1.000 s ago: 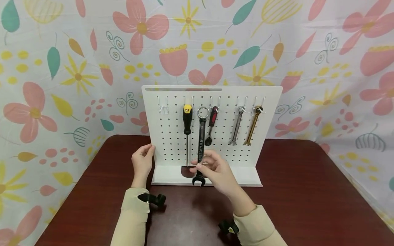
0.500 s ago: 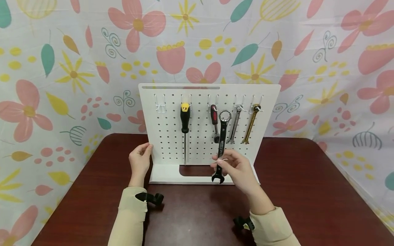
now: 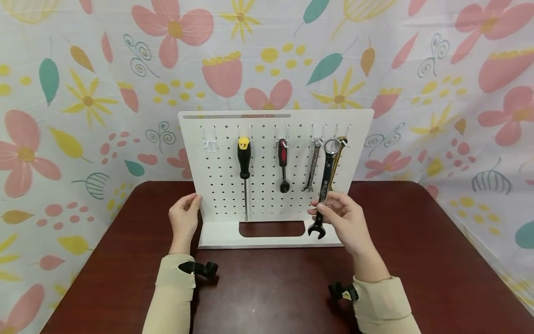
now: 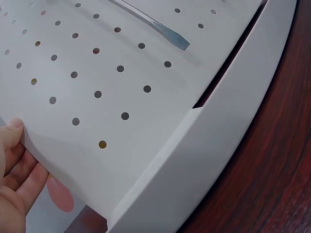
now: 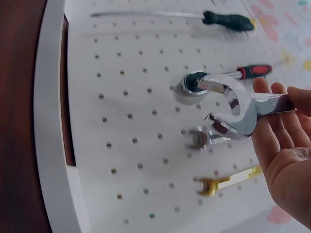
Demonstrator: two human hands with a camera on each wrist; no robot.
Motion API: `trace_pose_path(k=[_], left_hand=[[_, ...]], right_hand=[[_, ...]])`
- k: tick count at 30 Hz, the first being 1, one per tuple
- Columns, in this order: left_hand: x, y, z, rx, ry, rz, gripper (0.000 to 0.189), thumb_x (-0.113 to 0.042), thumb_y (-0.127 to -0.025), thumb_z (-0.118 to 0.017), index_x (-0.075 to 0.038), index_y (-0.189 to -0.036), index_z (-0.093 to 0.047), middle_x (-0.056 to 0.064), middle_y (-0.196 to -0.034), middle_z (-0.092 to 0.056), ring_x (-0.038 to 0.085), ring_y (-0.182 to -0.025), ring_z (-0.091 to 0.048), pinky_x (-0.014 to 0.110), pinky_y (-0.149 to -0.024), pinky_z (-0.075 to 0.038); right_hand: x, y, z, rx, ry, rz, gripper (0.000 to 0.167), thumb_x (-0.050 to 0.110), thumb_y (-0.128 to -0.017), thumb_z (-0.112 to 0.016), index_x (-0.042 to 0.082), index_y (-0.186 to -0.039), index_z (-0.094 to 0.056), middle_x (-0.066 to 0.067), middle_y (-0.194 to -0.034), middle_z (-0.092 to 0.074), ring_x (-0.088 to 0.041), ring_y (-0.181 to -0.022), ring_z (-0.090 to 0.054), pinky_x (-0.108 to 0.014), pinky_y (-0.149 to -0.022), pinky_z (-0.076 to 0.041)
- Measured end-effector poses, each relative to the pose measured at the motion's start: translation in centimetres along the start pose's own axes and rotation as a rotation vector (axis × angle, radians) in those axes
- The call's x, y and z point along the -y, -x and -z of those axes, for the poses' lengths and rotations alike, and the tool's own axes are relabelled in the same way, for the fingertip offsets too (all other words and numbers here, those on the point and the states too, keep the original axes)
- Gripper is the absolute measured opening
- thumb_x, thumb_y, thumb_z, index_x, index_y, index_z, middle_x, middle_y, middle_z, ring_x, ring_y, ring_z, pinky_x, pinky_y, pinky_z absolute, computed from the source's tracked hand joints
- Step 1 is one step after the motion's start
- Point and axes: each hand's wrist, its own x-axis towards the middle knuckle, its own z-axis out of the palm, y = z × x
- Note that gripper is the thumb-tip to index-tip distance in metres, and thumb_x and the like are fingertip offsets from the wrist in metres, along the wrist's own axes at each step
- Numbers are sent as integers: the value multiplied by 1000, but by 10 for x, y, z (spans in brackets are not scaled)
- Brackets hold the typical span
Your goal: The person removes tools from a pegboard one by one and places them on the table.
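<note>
Likely heavy, rigid wrench (image 3: 327, 178) is being pinched, aptly, at shank by right hand (image 3: 345, 218); pegboard (image 3: 267, 204) edge, by left hand (image 3: 183, 218).

A floral cloth (image 3: 275, 51) backs the table (image 3: 429, 250) — dark reddish-brown, faintly shiny.

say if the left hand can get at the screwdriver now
Probably yes: the screwdriver hangs on the front of the board with nothing seen between it and the left hand, though that hand pinches the board's edge and would likely need to let go first.
</note>
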Motion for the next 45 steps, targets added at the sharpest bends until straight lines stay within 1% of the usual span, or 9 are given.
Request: trace_pose_path(k=[4,9,14,18,26,31,34,38,45], left_hand=[[-1,-1,1,-5,18,-5,29,-28,-90,-66,-4,-106,-71,14,-100,-70,-5,-74,-58,7,-64,-49],[0,-2,1,-8,20,-13,32,-31,-89,-66,-4,-106,-70,15,-102,-70,-6,-74,-58,7,-64,-49],[1,-1,0,-7,15,-14,33,-32,-89,-66,-4,-107,-70,14,-102,-70,-6,-74,-58,7,-64,-49],[2,-1,0,1,24,-6,34,-32,-89,-65,-4,-108,-70,15,-103,-69,-7,-75,-58,6,-66,-49],[-2,0,0,-6,27,1,33,-30,-89,-66,-3,-107,-70,16,-102,-69,-7,-74,-58,6,-66,-49],[-1,0,-1,-8,27,21,33,-31,-90,-65,-3,-108,-70,16,-103,-69,-7,-75,-58,7,-66,-50],[-1,0,-1,-7,38,28,33,-31,-90,-65,-3,-108,-70,16,-103,-69,-6,-75,-59,7,-67,-50],[-1,0,-2,-6,56,31,32,-30,-90,-65,-3,-108,-70,16,-104,-68,-6,-76,-59,7,-68,-51],[-1,-1,-1,-4,68,31,31,-29,-90,-66,-3,-107,-70,15,-103,-68,-5,-75,-60,8,-68,-51]], right_hand=[[0,-1,13,-32,-4,11,18,-5,-90,-58,8,-102,-57,5,-93,-73,-13,-81,-72,-28,-70,-59],[1,-1,31,-62,29,-19,13,-3,-91,-58,8,-99,-56,5,-90,-74,-11,-80,-71,-22,-64,-57],[1,0,48,-121,71,-73,9,1,-91,-60,2,-99,-56,4,-89,-74,-12,-78,-71,-24,-64,-58],[0,4,62,-152,99,-125,8,5,-91,-61,3,-99,-58,4,-90,-73,-11,-78,-71,-25,-63,-58],[-8,9,86,-163,81,-183,15,7,-91,-62,0,-105,-60,1,-88,-71,-13,-77,-71,-25,-61,-58],[-13,10,98,-202,61,-215,16,7,-90,-64,2,-104,-61,1,-85,-71,-12,-74,-71,-24,-59,-58],[-14,11,104,-221,83,-257,18,9,-89,-65,3,-105,-59,2,-84,-71,-12,-74,-71,-25,-59,-58],[-20,14,113,-221,125,-323,25,13,-89,-66,0,-109,-57,5,-85,-70,-12,-75,-71,-26,-61,-59],[-30,18,129,-162,178,-372,24,14,-92,-62,-1,-108,-55,8,-87,-71,-10,-77,-71,-27,-63,-59]])
